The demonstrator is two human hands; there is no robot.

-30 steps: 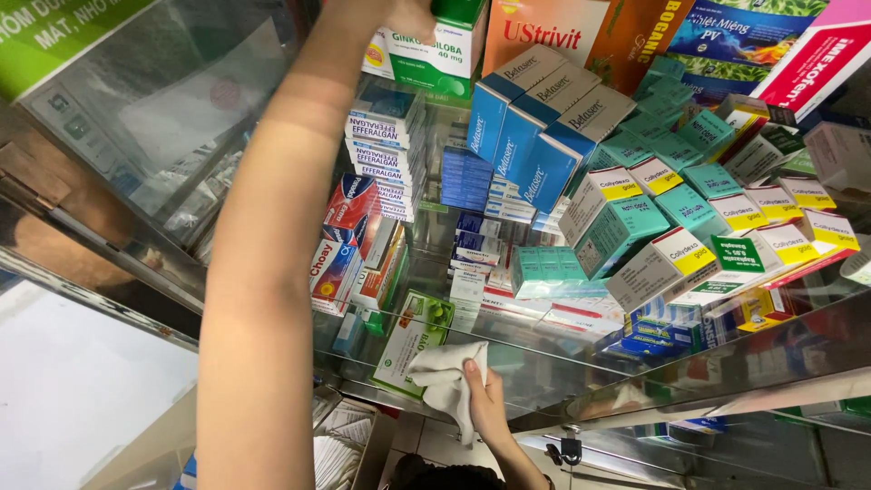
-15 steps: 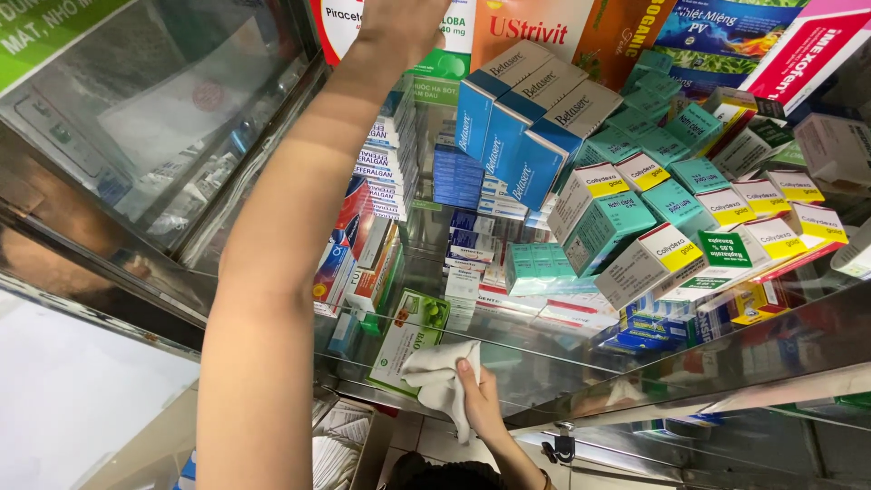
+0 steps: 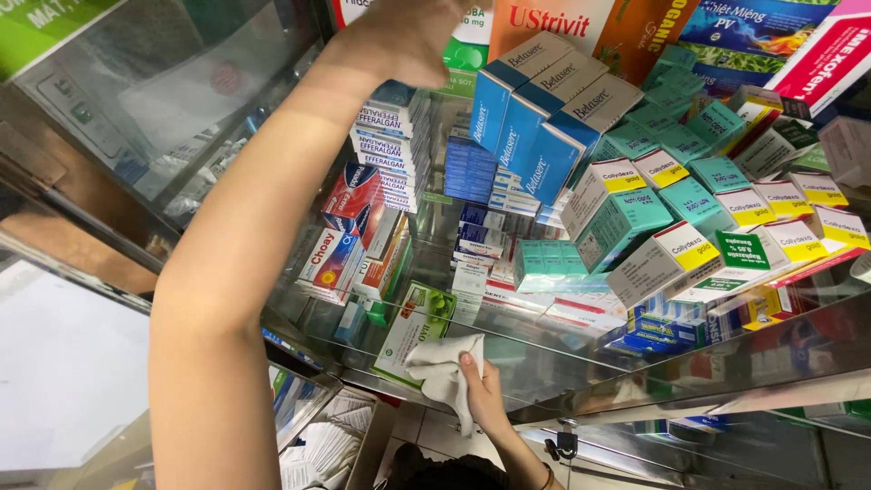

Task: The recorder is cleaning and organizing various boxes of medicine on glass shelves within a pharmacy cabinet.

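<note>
Glass shelf (image 3: 562, 358) carried stacked medicine boxes (image 3: 626, 213). Against its front edge our right hand (image 3: 485, 399) gripped a white cloth (image 3: 440, 367), beside a green box (image 3: 408, 331). Our left hand (image 3: 413, 36) reached overhead; we could not tell its grip. Wiping well meant, we judged, flat pressure clear of the boxes.

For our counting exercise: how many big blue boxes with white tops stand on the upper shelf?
3, side by side: left box, middle box, right box. Others may hide behind them.
</note>
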